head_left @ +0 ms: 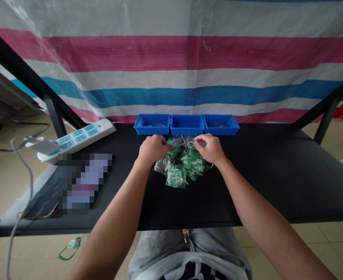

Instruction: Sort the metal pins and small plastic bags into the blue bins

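Observation:
A heap of small clear plastic bags with green parts (183,165) lies on the black table (261,175), just in front of three blue bins. My left hand (152,149) is curled at the heap's left top, fingers pinched on one bag. My right hand (210,148) is closed at the heap's right top, gripping the same clear bag, whose thin metal pins (185,142) show between the hands.
Three blue bins (186,124) stand in a row at the table's back edge. A white power strip (74,139) lies at the back left, with a blurred flat object (82,181) in front of it. A striped tarp hangs behind.

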`<state>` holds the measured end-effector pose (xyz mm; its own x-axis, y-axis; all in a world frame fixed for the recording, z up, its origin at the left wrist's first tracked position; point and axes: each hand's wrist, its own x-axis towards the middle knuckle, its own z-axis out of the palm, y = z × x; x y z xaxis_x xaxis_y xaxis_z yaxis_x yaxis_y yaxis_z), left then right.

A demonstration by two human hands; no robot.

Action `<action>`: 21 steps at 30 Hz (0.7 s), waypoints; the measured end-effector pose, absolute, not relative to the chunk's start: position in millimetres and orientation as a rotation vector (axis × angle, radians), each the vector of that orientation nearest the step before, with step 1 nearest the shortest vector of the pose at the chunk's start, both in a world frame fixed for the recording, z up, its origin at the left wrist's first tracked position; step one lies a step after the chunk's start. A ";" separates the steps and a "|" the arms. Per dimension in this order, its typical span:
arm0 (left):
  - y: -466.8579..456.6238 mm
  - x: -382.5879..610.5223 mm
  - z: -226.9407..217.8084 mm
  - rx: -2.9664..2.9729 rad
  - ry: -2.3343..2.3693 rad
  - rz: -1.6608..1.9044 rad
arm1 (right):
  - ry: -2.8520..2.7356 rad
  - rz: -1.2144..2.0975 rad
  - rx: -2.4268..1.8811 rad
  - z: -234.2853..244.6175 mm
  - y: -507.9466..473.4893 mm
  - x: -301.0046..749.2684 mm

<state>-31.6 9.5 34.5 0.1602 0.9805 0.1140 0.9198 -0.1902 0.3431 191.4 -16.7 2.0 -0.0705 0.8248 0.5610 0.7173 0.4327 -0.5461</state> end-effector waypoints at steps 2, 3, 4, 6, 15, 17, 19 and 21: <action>10.0 -31.9 34.5 2.204 1.850 0.519 | -1.818 0.161 -1.314 1.8 -16.6 191.3; 10.5 -32.0 34.5 2.187 1.837 0.543 | -1.818 0.165 -1.311 1.8 -16.6 191.2; 11.3 -32.2 34.7 2.167 1.816 0.577 | -1.818 0.168 -1.308 1.9 -16.7 191.1; 13.1 -32.3 35.3 2.118 1.750 0.682 | -1.819 0.171 -1.306 2.4 -17.1 190.6; 6.3 -15.4 35.3 1.967 1.095 1.004 | -1.848 0.464 -1.140 10.2 -27.6 182.7; 4.1 -11.5 34.3 1.950 1.061 1.039 | -1.801 0.465 -1.145 11.7 -29.1 181.5; 3.2 -9.5 33.2 1.965 1.053 1.059 | -1.720 0.432 -1.145 13.0 -29.4 181.5; 2.9 -8.7 31.8 2.019 1.055 1.085 | -1.663 0.400 -1.105 14.5 -29.1 181.9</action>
<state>-8.7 2.9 31.8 0.3476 0.8563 0.3821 0.3579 -0.4978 0.7900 181.9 -29.1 14.5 -0.0220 0.8175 0.5756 0.4661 0.5177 -0.7175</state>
